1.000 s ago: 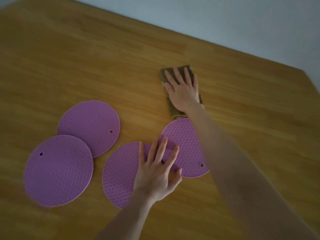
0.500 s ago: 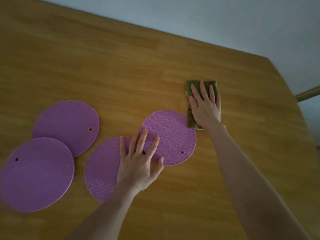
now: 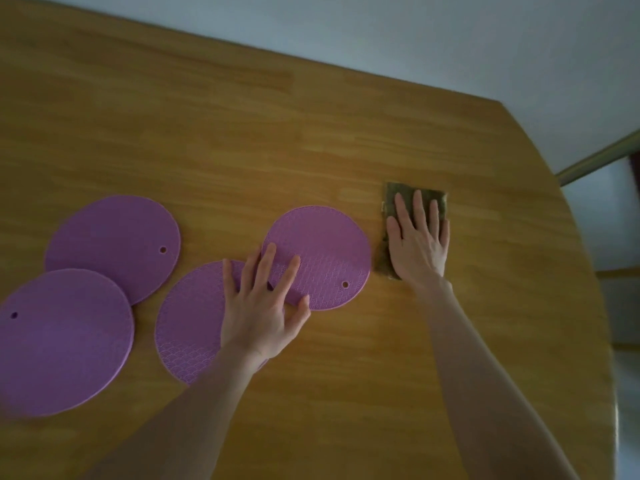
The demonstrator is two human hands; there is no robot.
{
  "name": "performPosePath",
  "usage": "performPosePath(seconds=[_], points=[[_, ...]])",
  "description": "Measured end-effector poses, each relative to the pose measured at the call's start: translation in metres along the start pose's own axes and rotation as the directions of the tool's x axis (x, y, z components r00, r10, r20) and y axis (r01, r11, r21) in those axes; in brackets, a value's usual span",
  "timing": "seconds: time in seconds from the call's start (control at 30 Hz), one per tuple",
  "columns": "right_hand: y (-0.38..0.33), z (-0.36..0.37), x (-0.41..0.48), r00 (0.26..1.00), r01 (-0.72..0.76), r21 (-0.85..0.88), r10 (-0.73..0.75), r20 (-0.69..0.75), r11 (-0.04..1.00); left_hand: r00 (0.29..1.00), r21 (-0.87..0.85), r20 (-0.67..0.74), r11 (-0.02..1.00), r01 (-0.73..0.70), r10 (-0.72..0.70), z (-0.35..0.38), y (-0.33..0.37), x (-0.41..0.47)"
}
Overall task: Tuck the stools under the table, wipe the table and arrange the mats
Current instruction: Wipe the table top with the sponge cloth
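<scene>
Several round purple silicone mats lie on the wooden table (image 3: 242, 133). Two overlap at the left: a near mat (image 3: 62, 341) and a far mat (image 3: 114, 244). Two more overlap in the middle: a lower mat (image 3: 190, 323) and an upper right mat (image 3: 329, 251). My left hand (image 3: 259, 306) rests flat on this middle pair, fingers spread. My right hand (image 3: 417, 244) presses flat on a folded olive cloth (image 3: 393, 199), just right of the upper right mat. No stool is in view.
The table's curved right edge (image 3: 588, 271) runs close to the cloth. Beyond it are a pale wall and a wooden frame (image 3: 595, 161). Bare wood stretches behind the mats and in front of my arms.
My right hand has slid the cloth rightwards across the table, away from the mats and toward the right edge. My left hand has stayed on the middle mats.
</scene>
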State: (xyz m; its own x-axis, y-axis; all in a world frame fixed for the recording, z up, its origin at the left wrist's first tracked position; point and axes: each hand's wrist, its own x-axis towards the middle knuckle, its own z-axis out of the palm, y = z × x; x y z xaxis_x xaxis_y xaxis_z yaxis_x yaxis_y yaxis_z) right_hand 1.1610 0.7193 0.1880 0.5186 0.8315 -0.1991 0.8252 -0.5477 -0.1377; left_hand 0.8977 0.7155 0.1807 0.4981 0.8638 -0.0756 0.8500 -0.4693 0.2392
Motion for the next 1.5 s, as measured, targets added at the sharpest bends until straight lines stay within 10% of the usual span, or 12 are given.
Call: performPosePath(seconds=[0.2, 0.43, 0.67, 1.03, 1.37, 1.5], points=[[0.034, 0.001, -0.032, 0.969, -0.246, 0.058, 0.247, -0.009, 0.968, 1.000, -0.009, -0.027, 1.000, 0.016, -0.016, 0.002, 0.001, 0.002], [0.013, 0.019, -0.088, 1.000, -0.004, 0.000, 0.004, 0.000, 1.000, 0.997, -0.024, -0.077, 1.000, 0.015, -0.017, 0.006, 0.002, -0.001], [0.084, 0.009, -0.115, 0.958, -0.286, 0.082, 0.286, 0.013, 0.955, 0.995, -0.055, -0.102, 0.998, 0.017, -0.022, 0.005, 0.003, 0.000], [0.046, 0.026, -0.164, 1.000, -0.006, 0.041, 0.005, 0.019, 0.999, 1.000, -0.006, -0.011, 1.000, 0.026, -0.026, -0.009, 0.018, -0.001], [0.097, 0.006, -0.106, 0.942, -0.335, 0.130, 0.333, 0.040, 0.933, 0.988, 0.018, 0.005, 0.988, -0.152, 0.152, 0.022, 0.114, 0.007], [0.071, 0.009, -0.105, 0.977, -0.213, 0.064, 0.214, -0.003, 0.975, 0.995, 0.079, 0.034, 0.992, -0.097, 0.095, 0.034, 0.121, 0.007]])
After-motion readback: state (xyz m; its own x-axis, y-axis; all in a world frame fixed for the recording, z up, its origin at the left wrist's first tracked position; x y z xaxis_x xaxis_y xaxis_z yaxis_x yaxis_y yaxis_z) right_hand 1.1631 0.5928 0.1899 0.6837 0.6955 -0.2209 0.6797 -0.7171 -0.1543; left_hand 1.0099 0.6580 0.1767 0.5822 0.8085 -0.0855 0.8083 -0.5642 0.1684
